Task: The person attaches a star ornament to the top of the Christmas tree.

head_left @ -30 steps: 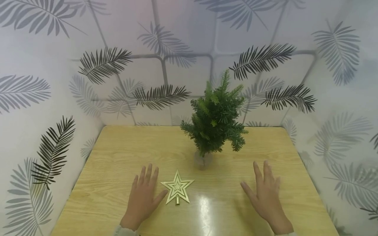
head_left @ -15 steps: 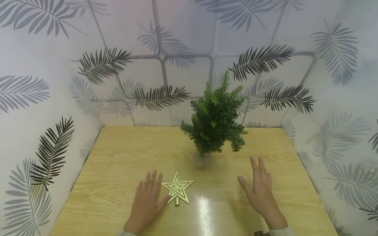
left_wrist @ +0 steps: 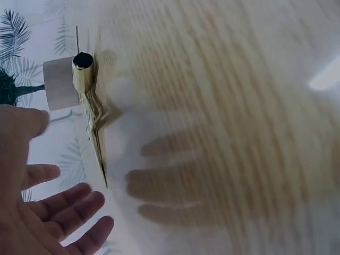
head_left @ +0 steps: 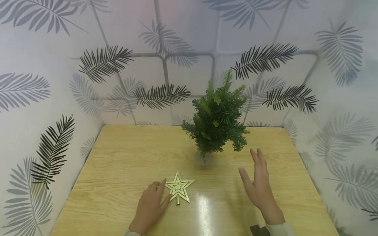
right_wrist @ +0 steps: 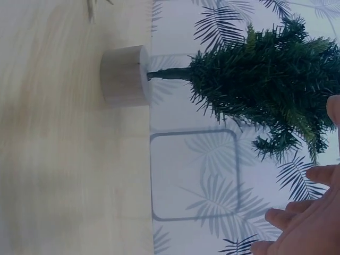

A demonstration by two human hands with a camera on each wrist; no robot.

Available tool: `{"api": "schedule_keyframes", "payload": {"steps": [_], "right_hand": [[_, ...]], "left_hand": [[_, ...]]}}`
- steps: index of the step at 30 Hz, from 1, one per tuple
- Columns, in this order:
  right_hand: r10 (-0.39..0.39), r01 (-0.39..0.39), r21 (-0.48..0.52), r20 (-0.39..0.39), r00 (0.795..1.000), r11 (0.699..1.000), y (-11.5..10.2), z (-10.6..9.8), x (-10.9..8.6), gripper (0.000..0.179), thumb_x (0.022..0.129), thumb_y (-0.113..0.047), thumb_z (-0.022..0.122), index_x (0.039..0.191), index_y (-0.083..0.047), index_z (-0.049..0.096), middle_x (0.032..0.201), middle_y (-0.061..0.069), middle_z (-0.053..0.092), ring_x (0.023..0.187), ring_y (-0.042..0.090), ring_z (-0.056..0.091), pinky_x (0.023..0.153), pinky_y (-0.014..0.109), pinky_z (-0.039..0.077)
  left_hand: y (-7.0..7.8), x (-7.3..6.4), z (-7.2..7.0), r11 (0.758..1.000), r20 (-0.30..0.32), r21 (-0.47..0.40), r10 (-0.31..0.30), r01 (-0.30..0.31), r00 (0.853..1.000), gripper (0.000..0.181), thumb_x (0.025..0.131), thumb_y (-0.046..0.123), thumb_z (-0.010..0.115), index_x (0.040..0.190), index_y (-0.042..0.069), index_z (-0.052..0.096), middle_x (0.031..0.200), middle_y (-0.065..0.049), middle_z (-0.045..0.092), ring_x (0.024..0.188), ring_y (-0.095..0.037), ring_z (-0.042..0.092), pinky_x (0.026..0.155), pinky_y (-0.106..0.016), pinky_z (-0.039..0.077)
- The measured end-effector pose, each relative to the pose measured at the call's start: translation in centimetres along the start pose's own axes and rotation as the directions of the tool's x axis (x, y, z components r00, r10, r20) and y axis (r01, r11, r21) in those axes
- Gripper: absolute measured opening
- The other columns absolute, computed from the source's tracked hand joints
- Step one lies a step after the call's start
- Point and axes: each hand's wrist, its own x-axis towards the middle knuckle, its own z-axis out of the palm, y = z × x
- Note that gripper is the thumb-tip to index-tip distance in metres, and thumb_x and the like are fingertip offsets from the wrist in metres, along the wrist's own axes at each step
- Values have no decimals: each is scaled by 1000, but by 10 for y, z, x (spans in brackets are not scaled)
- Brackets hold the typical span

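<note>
Left hand [head_left: 151,201] hovering loosely wide by the star [head_left: 178,187], right hand [head_left: 260,190] hanging wide, base [right_wrist: 125,77] likely steadying the tree [head_left: 218,121].

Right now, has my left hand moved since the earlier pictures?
Yes: in the head view, the left hand has shifted rightward, toward the gold star, which has stayed put.

The left hand [head_left: 150,203] loosely bends its fingers, thumb apart, while the right hand [head_left: 260,189] extends upright fingers.
</note>
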Motion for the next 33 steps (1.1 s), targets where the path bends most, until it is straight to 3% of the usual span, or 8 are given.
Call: {"api": "schedule_keyframes", "payload": {"steps": [4,8,13,17,21,25,28,33], "right_hand": [[-28,28,32,-25,999,999,-6,0,8,68,106,-16,57,164,-6,22,171,17,7,154,46,9,111,79,16],[-79,84,71,-82,994,994,-13,0,16,66,105,-8,57,163,-9,27,170,14,14,154,42,14,114,76,18],[-189,210,89,-204,961,974,-25,-1,27,61,99,5,58,156,1,38,166,18,27,152,43,24,114,72,23],[-225,255,95,-247,943,962,-33,-1,34,59,96,10,59,152,7,41,162,23,31,150,45,26,115,69,23],[-242,275,101,-260,935,956,-40,-2,42,58,97,11,57,152,7,41,163,23,31,148,43,32,120,49,28],[-293,336,120,-276,915,934,-50,-2,51,59,96,13,57,153,5,42,163,18,33,142,33,44,115,31,36],[-329,377,141,-280,902,915,-56,-1,58,60,95,14,57,152,6,42,163,17,33,141,31,45,114,30,39],[-342,394,152,-284,896,907,-65,-1,70,57,97,11,56,152,5,42,164,14,32,140,35,44,110,32,43]], "left_hand": [[2,0,5,998,50,-34,-56,58,997,63,92,32,80,143,1,57,111,-10,63,90,-19,59,73,-34,54],[5,2,9,995,41,-62,-71,74,997,55,89,29,84,133,3,63,104,-7,61,86,-17,57,68,-32,53],[8,4,13,991,59,-81,-100,104,993,39,87,23,86,115,6,67,97,-1,55,80,-12,49,62,-24,50],[10,2,13,983,65,-114,-136,143,989,30,87,20,86,103,4,67,95,-1,51,80,-12,46,61,-23,48],[13,-1,13,980,58,-122,-148,154,987,29,85,23,87,93,6,65,89,1,47,76,-12,43,57,-23,44],[15,-1,14,984,90,-65,-160,166,983,30,87,28,85,91,8,63,86,2,47,73,-10,42,55,-21,42],[18,0,15,980,134,-45,-185,192,974,28,91,28,82,93,7,62,85,2,48,70,-9,42,52,-20,41],[24,3,11,966,178,-46,-244,255,953,26,91,23,80,96,4,64,83,1,52,67,-9,47,53,-22,44]]}}
